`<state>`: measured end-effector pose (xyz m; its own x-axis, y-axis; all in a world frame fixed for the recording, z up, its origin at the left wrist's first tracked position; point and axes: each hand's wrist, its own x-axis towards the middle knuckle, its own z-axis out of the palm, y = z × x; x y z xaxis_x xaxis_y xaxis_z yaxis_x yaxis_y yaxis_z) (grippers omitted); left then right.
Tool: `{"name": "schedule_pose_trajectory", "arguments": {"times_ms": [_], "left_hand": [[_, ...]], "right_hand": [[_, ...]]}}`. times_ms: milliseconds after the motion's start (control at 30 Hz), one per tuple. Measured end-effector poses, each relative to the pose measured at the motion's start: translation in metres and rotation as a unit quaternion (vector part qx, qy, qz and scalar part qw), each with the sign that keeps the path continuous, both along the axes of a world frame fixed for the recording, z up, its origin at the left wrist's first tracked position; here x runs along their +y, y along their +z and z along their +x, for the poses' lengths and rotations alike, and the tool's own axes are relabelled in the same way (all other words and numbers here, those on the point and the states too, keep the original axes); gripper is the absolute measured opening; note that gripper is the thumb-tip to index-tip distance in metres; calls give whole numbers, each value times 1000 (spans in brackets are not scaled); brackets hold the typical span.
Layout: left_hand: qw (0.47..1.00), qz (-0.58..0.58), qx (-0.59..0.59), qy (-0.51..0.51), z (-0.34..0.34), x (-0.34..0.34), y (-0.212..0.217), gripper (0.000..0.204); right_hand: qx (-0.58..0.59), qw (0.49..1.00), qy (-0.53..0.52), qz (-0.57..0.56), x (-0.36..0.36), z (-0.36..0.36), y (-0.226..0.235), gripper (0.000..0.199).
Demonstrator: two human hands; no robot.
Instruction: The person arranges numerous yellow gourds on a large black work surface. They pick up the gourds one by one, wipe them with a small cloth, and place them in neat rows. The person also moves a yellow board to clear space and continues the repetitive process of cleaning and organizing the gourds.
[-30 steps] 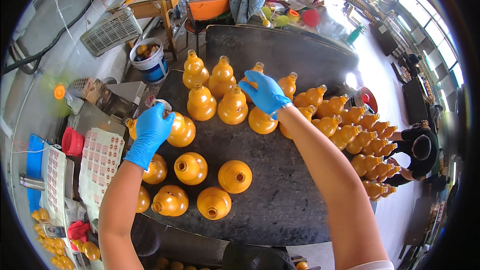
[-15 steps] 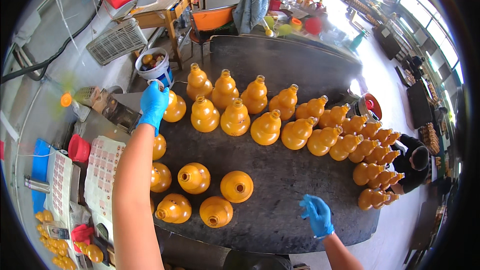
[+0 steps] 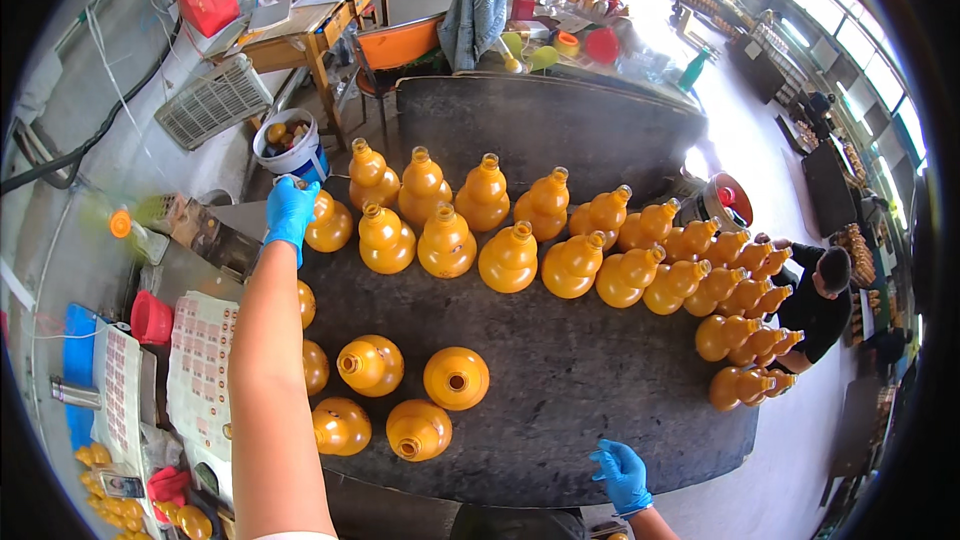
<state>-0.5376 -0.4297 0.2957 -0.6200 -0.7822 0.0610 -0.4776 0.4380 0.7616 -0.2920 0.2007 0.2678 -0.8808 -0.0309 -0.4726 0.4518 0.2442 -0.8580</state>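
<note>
The left hand (image 3: 291,213), in a blue glove, is closed around the neck of an orange gourd bottle (image 3: 328,224) at the left end of the back rows on the dark table (image 3: 560,390). The right hand (image 3: 621,473), also gloved, hangs with fingers loosely apart and holding nothing at the table's near edge. Four more bottles (image 3: 457,377) stand in a cluster between the hands, and sheets of labels (image 3: 200,360) lie left of the forearm.
</note>
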Motion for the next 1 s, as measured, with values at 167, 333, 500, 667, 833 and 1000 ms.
{"name": "schedule_pose_trajectory", "arguments": {"times_ms": [167, 333, 500, 667, 833, 1000], "left_hand": [[978, -186, -34, -88, 6, 83, 30, 48], [912, -282, -55, -294, 19, 97, 18, 50], [955, -183, -33, -233, 4, 117, 9, 31], [962, -197, -24, -185, 0, 112, -5, 32], [971, -190, -17, -142, -2, 123, -4, 31], [973, -189, -44, -123, -1, 131, 1, 33]], "right_hand": [[28, 999, 25, -18, -47, -14, 14, 32], [249, 907, 320, 117, -162, -80, 75, 52], [393, 842, 345, 133, -220, -97, 62, 53], [287, 899, 313, 102, -221, -94, 43, 37], [350, 907, 226, 64, -188, -83, 44, 35], [368, 910, 187, 42, -146, -78, 59, 39]]}}
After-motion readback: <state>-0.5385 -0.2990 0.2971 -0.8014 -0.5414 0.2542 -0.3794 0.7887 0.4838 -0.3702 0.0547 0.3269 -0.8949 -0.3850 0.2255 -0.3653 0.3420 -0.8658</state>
